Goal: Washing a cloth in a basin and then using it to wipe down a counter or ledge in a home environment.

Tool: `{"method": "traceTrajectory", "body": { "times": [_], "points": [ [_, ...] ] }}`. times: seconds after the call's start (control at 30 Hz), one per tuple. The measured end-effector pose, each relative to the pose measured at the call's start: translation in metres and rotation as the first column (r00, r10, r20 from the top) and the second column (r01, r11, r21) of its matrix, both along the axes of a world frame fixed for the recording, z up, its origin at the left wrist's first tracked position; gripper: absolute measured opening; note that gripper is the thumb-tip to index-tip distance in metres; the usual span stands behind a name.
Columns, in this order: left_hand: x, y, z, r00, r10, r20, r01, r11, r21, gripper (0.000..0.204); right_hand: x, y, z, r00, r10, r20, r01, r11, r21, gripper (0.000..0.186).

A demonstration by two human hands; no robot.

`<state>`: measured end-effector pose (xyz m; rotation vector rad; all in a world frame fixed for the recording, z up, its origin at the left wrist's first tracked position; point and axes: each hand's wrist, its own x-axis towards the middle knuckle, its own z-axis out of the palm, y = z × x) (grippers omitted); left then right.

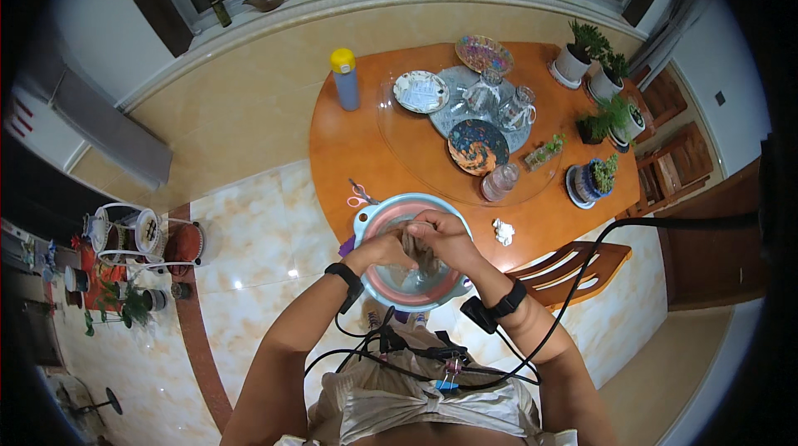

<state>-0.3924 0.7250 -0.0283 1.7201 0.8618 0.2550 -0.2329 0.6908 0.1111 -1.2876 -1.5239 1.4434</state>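
A: Where is the cloth-like thing (426, 258) the person is handling?

B: Inside the basin (462, 230), pink within and pale blue at the rim, which sits at the near edge of the wooden desk (349, 147). The thing is brownish-grey and limp; its exact kind is hard to tell.

A: And the hands?

B: Both close on it. The right hand (449, 240), coming in from the basin's 4 o'clock, pinches its upper part between thumb and fingers. The left hand (381, 253), from 8 o'clock, grips it from the other side, with some fingertips hidden.

A: What lies around, taking the basin as the clock's centre?

B: Pink-handled scissors (362, 194) lie just beside it, between 10 and 11 o'clock. A crumpled white tissue (504, 232) lies near, a little before 3.

A: Farther out?

B: A grey-blue bottle with a yellow lid (346, 84) stands upright toward 11. Toward 1 is a dark plate with an orange pattern (478, 147), with a glass jar (499, 183) nearer the basin, between 1 and 2. A wooden chair (611, 271) stands by the desk at 3.
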Motion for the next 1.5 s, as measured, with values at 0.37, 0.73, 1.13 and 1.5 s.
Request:
{"method": "traceTrajectory", "body": {
  "times": [0.37,0.73,1.13,1.5],
  "points": [
    [0.005,-0.004,0.033,0.946,-0.002,0.323,0.097,0.956,-0.279,0.054,0.011,-0.01,0.033,0.751,-0.339,-0.567,0.251,0.94,-0.229,0.017],
    [0.026,-0.031,0.051,0.883,0.422,0.204,-0.454,0.878,0.15,0.047,0.031,-0.006,-0.107,0.88,-0.474,0.004,0.275,0.504,-0.819,0.048],
    [0.013,-0.043,0.024,0.778,0.576,0.249,-0.501,0.809,-0.306,0.046,0.008,-0.011,-0.124,0.527,-0.503,-0.685,-0.142,0.743,-0.654,0.028],
    [0.028,-0.049,0.053,0.831,0.436,0.345,-0.493,0.865,0.095,0.054,0.019,-0.012,-0.081,0.729,-0.418,-0.542,-0.226,0.6,-0.767,0.044]
  ]
}}
